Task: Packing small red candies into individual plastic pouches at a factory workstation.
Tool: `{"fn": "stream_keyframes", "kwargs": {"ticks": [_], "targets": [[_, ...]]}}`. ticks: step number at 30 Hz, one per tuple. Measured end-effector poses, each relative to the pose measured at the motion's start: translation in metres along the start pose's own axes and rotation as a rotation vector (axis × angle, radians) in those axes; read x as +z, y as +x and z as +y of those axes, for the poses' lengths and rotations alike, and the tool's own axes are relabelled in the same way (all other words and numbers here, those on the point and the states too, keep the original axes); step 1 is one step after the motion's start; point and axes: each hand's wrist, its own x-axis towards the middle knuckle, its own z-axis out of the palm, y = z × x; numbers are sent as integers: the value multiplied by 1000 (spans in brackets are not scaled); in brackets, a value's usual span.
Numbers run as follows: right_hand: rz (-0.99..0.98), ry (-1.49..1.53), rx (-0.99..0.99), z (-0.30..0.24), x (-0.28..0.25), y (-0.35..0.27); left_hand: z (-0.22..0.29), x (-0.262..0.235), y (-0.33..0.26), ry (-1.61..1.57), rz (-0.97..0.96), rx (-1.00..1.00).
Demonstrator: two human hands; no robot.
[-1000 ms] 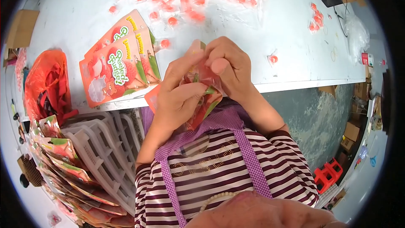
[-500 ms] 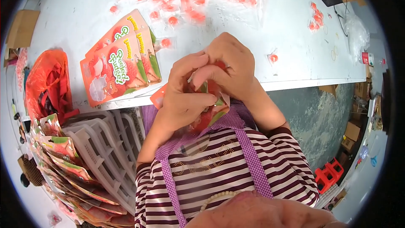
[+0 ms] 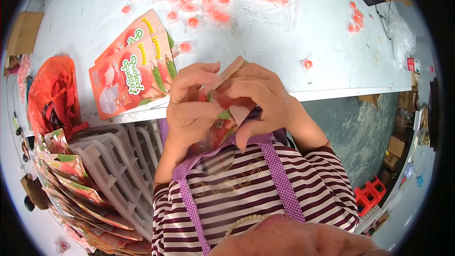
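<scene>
My left hand [image 3: 189, 109] and my right hand [image 3: 258, 97] are both closed around one red and green printed pouch [image 3: 222, 114], held over the table's front edge close to my chest. The fingers pinch the pouch's top, where a pale flap sticks up between the thumbs. Most of the pouch is hidden by my fingers. A stack of flat pouches of the same kind [image 3: 130, 73] lies on the white table [image 3: 284, 42] just left of my left hand. Small red wrapped candies [image 3: 208, 2] are spread over the table beyond my hands.
An orange plastic bag [image 3: 52, 95] sits at the table's left end. A white plastic crate [image 3: 113, 170] stands below it, with several filled pouches [image 3: 76, 194] fanned along its left side. One loose candy [image 3: 308, 64] lies right of my hands. Red stools [image 3: 369, 194] stand on the floor.
Both hands have stayed at the table's edge, working the pouch's top. My right fingers have shifted over it, and a pale flap now sticks up between the thumbs.
</scene>
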Motion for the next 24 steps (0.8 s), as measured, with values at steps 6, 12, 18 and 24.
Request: {"fn": "stream_keyframes", "kwargs": {"ticks": [6, 12, 18, 24], "targets": [[-380, -218, 32, -9, -8, 0, 7, 0, 4, 146, -120, 33], [-377, -193, 59, -23, -12, 1, 47, -5, 23, 553, -325, 37], [-456, 84, 129, -36, -18, -8, 80, 2, 26, 712, -371, 30], [150, -686, 334, -2, -71, -72, 87, -19, 24, 860, -311, 114]]}}
